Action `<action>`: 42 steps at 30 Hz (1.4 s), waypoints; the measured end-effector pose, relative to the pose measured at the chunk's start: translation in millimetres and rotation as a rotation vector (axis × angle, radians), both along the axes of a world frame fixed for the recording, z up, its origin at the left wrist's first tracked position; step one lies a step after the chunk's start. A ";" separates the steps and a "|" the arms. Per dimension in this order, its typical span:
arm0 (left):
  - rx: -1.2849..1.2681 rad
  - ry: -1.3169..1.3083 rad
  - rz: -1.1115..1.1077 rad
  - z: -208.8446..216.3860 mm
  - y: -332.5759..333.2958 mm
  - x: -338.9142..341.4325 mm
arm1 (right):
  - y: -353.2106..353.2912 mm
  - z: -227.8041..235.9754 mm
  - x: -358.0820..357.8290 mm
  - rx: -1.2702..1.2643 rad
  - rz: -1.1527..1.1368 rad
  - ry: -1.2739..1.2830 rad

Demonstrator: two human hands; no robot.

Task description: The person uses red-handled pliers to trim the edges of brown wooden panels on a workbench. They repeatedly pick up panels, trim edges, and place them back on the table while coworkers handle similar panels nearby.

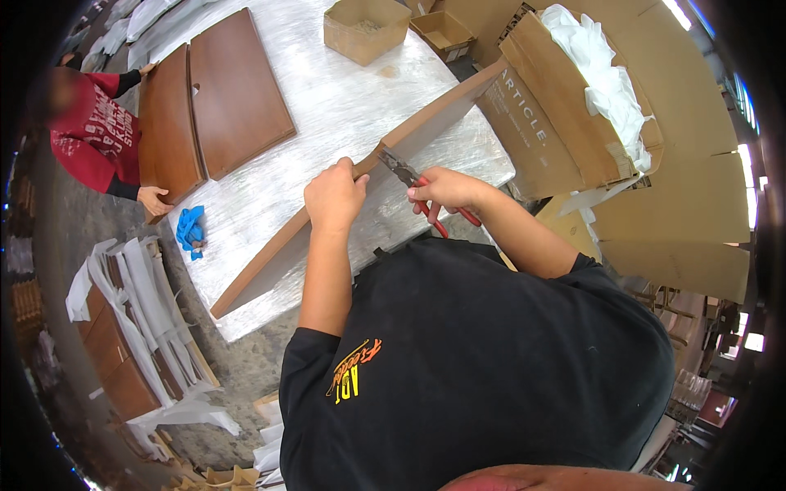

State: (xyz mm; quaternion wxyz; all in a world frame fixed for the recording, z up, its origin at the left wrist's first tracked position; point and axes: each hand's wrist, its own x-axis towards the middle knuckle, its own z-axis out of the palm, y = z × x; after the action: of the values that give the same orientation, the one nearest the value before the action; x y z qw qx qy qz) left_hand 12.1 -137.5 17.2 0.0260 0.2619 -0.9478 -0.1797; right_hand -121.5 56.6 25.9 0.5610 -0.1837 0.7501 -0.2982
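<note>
A long wooden panel with a brown edge stands on its side across the near part of a plastic-wrapped table. My left hand is closed over the panel's upper edge near its middle. Red-handled pliers are in my right hand, with the fingers wrapped round the handles. Their dark jaws meet the panel's upper edge just right of my left hand. What the jaws grip, if anything, is too small to make out.
Across the table at left, a person in a red top holds two brown wooden panels. A blue crumpled cloth lies near the left corner. An open cardboard box sits at the back. A large carton stands right; wrapped panels stand lower left.
</note>
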 end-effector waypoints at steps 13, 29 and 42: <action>-0.004 0.079 -0.015 -6.2 3.6 3.7 | 0.7 -27.3 11.1 -0.070 -0.129 0.109; -0.037 0.091 -0.031 -17.8 7.3 6.2 | 7.2 -34.5 34.9 -0.298 -0.349 -0.537; -0.035 0.023 0.050 -2.5 13.7 -4.7 | 38.0 5.4 -11.8 -0.445 0.428 -0.908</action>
State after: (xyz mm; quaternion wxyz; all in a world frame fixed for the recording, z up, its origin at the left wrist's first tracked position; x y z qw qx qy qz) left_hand 7.4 -123.8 14.6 0.0460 0.2830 -0.9436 -0.1655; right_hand -133.3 94.6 31.3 0.8240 -0.2994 0.2972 -0.3782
